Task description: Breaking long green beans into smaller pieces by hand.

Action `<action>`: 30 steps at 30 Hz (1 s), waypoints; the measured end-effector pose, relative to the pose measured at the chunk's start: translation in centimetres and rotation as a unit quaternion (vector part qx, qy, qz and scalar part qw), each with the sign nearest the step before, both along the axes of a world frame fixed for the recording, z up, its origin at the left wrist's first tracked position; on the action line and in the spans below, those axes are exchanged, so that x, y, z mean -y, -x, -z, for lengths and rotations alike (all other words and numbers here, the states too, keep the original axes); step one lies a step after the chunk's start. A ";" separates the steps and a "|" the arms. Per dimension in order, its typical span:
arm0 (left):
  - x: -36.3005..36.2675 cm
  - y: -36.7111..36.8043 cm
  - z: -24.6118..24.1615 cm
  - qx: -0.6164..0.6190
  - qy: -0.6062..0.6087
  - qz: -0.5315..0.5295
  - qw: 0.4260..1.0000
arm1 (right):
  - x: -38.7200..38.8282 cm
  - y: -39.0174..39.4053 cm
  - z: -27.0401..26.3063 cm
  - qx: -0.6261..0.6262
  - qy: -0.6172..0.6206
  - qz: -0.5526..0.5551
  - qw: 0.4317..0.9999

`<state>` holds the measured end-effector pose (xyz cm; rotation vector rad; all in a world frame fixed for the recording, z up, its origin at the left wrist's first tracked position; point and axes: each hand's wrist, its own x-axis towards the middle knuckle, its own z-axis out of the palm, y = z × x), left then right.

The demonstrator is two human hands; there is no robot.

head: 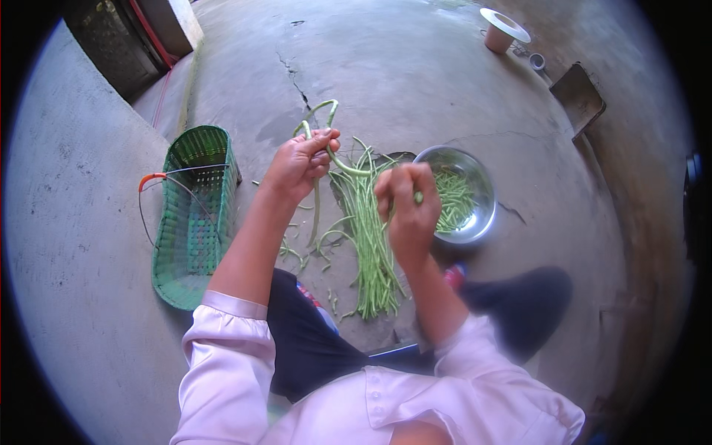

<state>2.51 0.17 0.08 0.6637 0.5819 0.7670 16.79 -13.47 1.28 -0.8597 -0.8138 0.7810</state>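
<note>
My left hand (305, 164) pinches long green yard-long beans (332, 114), which loop above the fingers and dangle below them. One bean runs across from it towards my right hand (410, 194), which is blurred and closed around a green bean piece. Beneath and between the hands, a bundle of yard-long beans (371, 261) lies lengthwise on the concrete floor. Just right of my right hand sits a round metal basin (484, 217). Short cut bean pieces (453, 197) cover part of its bottom.
A green woven basket (167, 245) with a wire handle and orange grip (151, 179) stands at left by the wall. Bean scraps (292, 253) litter the floor between basket and bundle. Far right are a pinkish pot with a white rim (499, 40) and a dustpan-like object (578, 99).
</note>
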 end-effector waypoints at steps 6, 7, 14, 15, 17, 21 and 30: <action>2.3 -2.1 -0.2 -0.034 -0.058 0.042 0.997 | -2.2 -3.2 2.9 -0.238 0.195 -0.278 0.910; 2.5 -2.3 -0.3 -0.035 -0.062 0.048 0.996 | -2.1 -3.0 3.0 -0.300 0.202 -0.355 0.862; 1.6 -1.8 0.5 -0.016 -0.042 0.013 0.999 | -2.0 -1.9 3.4 -0.107 0.229 -0.278 0.927; 1.3 -1.6 0.6 -0.017 -0.041 0.013 0.999 | -2.0 -1.6 3.4 -0.107 0.229 -0.278 0.927; 0.8 -1.3 0.9 -0.020 -0.013 -0.017 1.000 | -1.9 -1.1 3.3 -0.061 0.227 -0.248 0.940; 0.2 -1.2 2.3 -0.013 -0.006 -0.033 0.999 | -1.7 -0.6 3.6 0.022 0.204 -0.189 0.960; 1.1 -0.6 1.0 -0.020 0.001 0.058 0.998 | -1.7 -2.8 2.8 -0.088 0.137 -0.123 0.979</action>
